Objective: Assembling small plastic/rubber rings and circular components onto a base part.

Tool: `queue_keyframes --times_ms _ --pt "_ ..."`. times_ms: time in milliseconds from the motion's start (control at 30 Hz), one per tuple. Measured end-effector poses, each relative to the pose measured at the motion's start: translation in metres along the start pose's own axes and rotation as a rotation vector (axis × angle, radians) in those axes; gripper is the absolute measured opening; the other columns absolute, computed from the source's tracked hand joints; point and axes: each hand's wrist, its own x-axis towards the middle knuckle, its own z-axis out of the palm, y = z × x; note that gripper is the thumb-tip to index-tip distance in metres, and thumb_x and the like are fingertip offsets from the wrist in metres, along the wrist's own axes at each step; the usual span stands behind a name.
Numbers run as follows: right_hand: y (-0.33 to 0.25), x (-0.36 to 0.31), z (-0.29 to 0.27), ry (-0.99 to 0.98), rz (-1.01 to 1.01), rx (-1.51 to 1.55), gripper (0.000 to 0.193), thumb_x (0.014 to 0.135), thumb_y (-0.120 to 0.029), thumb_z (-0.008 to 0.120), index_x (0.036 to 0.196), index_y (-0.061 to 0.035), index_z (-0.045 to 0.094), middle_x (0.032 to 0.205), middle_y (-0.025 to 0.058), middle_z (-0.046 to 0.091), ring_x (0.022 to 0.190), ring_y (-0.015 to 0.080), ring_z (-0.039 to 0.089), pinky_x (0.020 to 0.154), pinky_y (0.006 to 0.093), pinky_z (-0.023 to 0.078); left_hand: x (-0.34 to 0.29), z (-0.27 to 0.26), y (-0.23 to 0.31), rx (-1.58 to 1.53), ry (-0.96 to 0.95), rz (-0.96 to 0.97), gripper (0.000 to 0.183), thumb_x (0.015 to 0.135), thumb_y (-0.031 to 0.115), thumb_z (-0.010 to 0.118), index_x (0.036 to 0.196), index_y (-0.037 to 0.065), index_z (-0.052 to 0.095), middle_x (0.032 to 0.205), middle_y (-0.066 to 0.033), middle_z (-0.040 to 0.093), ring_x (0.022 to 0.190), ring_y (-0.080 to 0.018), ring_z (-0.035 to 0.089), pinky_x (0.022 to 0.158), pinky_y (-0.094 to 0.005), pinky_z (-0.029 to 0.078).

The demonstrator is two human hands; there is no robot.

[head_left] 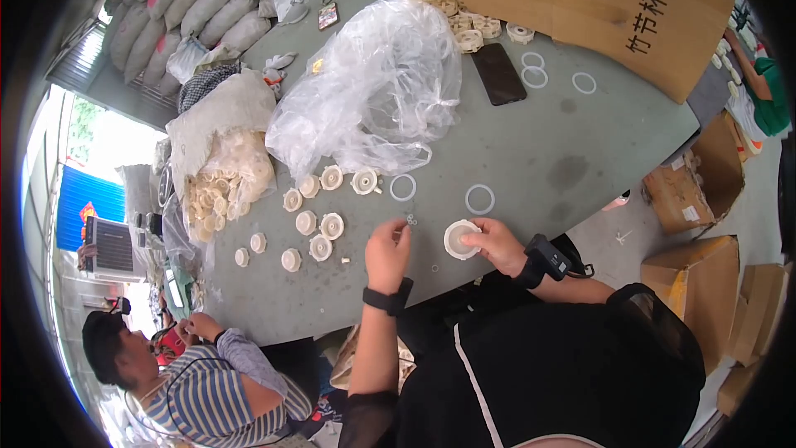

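My right hand [495, 246] grips a round cream plastic cap [457, 242], its thumb lying across the cap's face. Left of it, my left hand [388, 254] is closed, with the fingertips bent together beside a few tiny clear rings [411, 220] on the table. Whatever those fingertips pinch, if anything, is too small to make out. Two larger white rings lie just beyond my hands, one ring [403, 188] past the left hand and another ring [479, 198] past the right. Several cream caps [331, 226] are scattered to the left of my left hand.
A crumpled clear plastic bag [365, 91] covers the table's middle. A phone [499, 74] and more white rings [584, 83] lie beyond, near a large cardboard box [597, 8]. At left, a sack [224, 133] spills cream parts; a co-worker [207, 390] in stripes sits nearby.
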Motion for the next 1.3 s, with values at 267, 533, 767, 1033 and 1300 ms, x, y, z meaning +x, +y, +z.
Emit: queue_keyframes --times_ms 267,533,767,1033,1300 --pt "-0.009 -0.005 0.003 -0.001 -0.068 0.001 0.024 0.077 -0.016 0.061 0.095 -0.0008 0.057 0.083 0.0007 0.058 0.074 0.0058 0.053 0.066 0.0203 0.041 0.021 0.020 0.000 0.405 -0.096 0.141 0.007 0.069 0.012 0.058 0.071 0.006 0.058 0.075 -0.0095 0.057 0.068 -0.0281 0.056 0.060 -0.0381 0.045" --pt "-0.018 -0.012 0.005 -0.082 -0.121 -0.068 0.019 0.076 -0.007 0.060 0.092 0.0001 0.053 0.085 0.0028 0.057 0.077 0.0076 0.055 0.069 0.0225 0.044 0.019 0.022 -0.008 0.347 0.012 0.133 0.006 0.068 0.012 0.058 0.070 0.007 0.057 0.073 -0.0090 0.056 0.066 -0.0279 0.056 0.057 -0.0381 0.044" --pt "-0.014 -0.015 0.010 -0.106 -0.131 -0.071 0.019 0.076 -0.006 0.061 0.092 0.0002 0.053 0.085 0.0024 0.057 0.076 0.0073 0.054 0.068 0.0222 0.045 0.022 0.017 -0.010 0.421 -0.028 0.219 0.008 0.068 0.015 0.059 0.068 0.007 0.057 0.073 -0.0083 0.055 0.065 -0.0267 0.055 0.059 -0.0377 0.042" --pt "-0.013 -0.019 0.009 -0.106 -0.173 -0.132 0.020 0.075 -0.008 0.063 0.091 -0.0002 0.054 0.084 0.0013 0.058 0.074 0.0059 0.054 0.068 0.0214 0.044 0.025 0.018 -0.006 0.669 -0.051 0.358 0.007 0.067 0.014 0.059 0.064 0.008 0.057 0.066 -0.0061 0.054 0.064 -0.0246 0.054 0.059 -0.0361 0.039" --pt "-0.044 -0.033 0.015 -0.117 -0.548 -0.565 0.015 0.070 -0.006 0.063 0.084 -0.0033 0.057 0.079 0.0033 0.057 0.074 0.0133 0.054 0.069 0.0263 0.044 -0.006 -0.008 0.050 -0.258 -0.181 0.122 0.006 0.067 0.000 0.061 0.068 0.002 0.056 0.066 -0.0028 0.053 0.061 -0.0109 0.051 0.059 -0.0213 0.039"
